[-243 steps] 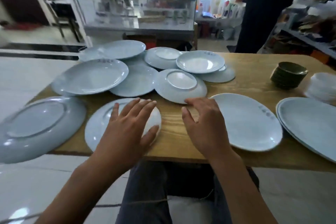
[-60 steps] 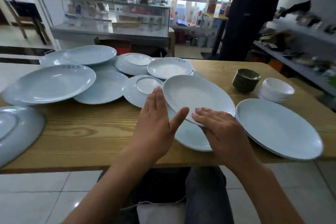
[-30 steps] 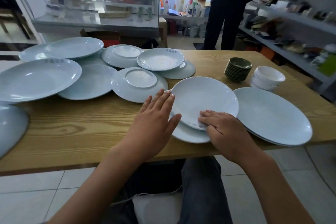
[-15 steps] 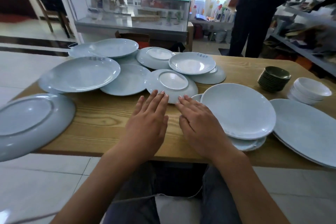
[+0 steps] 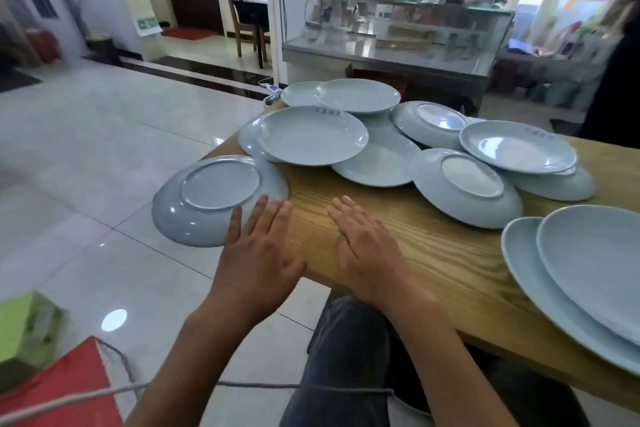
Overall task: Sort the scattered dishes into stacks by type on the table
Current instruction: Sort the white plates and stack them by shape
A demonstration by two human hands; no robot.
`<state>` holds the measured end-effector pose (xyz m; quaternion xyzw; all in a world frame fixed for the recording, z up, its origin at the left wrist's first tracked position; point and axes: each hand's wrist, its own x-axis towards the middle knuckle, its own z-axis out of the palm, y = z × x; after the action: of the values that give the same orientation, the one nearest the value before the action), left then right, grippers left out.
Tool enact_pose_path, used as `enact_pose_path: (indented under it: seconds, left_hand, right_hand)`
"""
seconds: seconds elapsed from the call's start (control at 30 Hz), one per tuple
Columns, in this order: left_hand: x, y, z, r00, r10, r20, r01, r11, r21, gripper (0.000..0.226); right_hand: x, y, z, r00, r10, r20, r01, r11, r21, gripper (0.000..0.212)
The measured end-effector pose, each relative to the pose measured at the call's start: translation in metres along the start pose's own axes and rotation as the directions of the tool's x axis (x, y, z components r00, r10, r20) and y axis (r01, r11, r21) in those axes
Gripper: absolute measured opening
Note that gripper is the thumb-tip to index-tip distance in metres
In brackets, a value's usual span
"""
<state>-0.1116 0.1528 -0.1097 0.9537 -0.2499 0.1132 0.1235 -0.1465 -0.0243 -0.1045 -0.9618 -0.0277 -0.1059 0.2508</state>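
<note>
Both hands are lying open and holding nothing: the left hand (image 5: 258, 253) is hovering with straight, spread fingers at the near left corner of the wooden table (image 5: 433, 246), and the right hand (image 5: 367, 250) is lying flat, palm down, just beside it.

Just ahead of the left fingertips, an upturned plate (image 5: 207, 204) is sitting bottom-up, its foot ring showing, and overhanging the table's left edge. It is pale blue-grey and glossy, like all the dishes here. Whether the fingertips are touching its rim cannot be told.

Ahead of both hands, the scattered plates (image 5: 313, 135) are lying overlapped in a loose pile. Some are facing up, while others are showing their undersides. One inverted plate (image 5: 467, 187) is lying ahead and right of the right hand. Two upright plates are carrying small dark lettering on their far rims, too blurred to read.

Well right of the right hand, two oval platters (image 5: 588, 274) are sitting stacked at the table's near edge.
</note>
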Motion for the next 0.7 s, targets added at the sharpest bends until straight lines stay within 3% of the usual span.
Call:
enact_pose_path:
  seconds: [0.13,0.3,0.5,0.7]
  left_hand:
    - [0.002,-0.044,-0.016,0.995,-0.095,0.026,0.096,0.992,-0.082,0.087]
    - [0.012,-0.076,-0.011,0.962,-0.243,0.128,0.228,0.966,0.119,0.092]
    - [0.003,-0.076,0.007,0.979,-0.181,-0.092,0.196,0.962,0.189,0.075]
    - [-0.013,-0.068,0.005,0.977,-0.157,-0.148,0.189,0.954,0.233,0.072]
  right_hand:
    - [0.017,-0.012,0.018,1.0,-0.007,0.02,0.006,0.998,0.056,0.047]
    - [0.029,-0.027,0.035,1.0,-0.022,-0.01,0.023,0.996,0.088,0.044]
    - [0.03,-0.028,0.04,0.999,0.008,-0.044,-0.002,0.992,0.123,0.042]
    - [0.027,-0.031,0.039,0.998,0.016,-0.056,-0.008,0.99,0.141,0.041]
